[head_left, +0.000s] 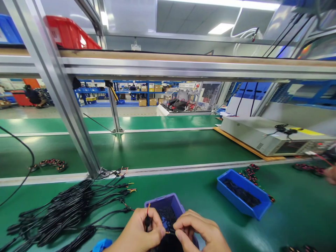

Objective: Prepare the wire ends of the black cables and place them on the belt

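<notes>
My left hand (140, 231) is closed on a black cable end (147, 221) with thin red and yellow wires, one of which sticks up above the fingers. A light wire tip pokes out from its thumb and forefinger toward the right. Fingertips of my right hand (202, 229) pinch a small dark piece (172, 230), partly hidden, close to that tip; I cannot tell whether they touch. Both hands are above the near rim of a purple-blue bin (173, 197) that holds many small black parts. A blue wristband (102, 245) shows at the left wrist.
Bundled black cables (65, 206) lie to the left. A blue bin (256, 211) with black parts stands at right, beside small coiled parts (252, 171). Behind is a grey instrument (262, 134); a metal post (65, 101) rises at left. Another person's hand (330, 174) shows at the right edge.
</notes>
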The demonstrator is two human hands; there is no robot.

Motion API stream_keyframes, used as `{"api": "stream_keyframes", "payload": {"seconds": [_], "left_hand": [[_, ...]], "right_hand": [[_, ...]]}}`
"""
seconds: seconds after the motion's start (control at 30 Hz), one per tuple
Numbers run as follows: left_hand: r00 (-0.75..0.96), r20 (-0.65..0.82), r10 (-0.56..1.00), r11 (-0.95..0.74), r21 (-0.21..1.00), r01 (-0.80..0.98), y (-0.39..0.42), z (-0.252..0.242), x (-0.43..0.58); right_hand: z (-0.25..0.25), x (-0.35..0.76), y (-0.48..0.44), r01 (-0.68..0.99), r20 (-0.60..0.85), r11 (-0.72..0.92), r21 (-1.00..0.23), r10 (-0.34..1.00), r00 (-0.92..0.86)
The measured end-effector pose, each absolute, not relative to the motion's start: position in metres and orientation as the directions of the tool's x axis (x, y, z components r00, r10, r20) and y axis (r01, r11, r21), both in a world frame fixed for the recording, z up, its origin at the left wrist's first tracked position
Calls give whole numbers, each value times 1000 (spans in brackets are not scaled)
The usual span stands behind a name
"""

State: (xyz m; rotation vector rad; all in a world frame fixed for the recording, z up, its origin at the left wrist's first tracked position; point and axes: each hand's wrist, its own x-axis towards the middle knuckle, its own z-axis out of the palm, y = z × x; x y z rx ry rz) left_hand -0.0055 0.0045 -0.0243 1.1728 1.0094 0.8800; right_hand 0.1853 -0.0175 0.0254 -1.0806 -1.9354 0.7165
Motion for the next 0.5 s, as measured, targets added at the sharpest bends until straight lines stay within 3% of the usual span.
{"api": "stream_keyframes", "payload": {"seconds": [0.5], "left_hand": [[352,-216,911,196,976,91,-4,11,-14]], "right_hand": [[24,182,-18,404,352,431,-807,900,-257]]}}
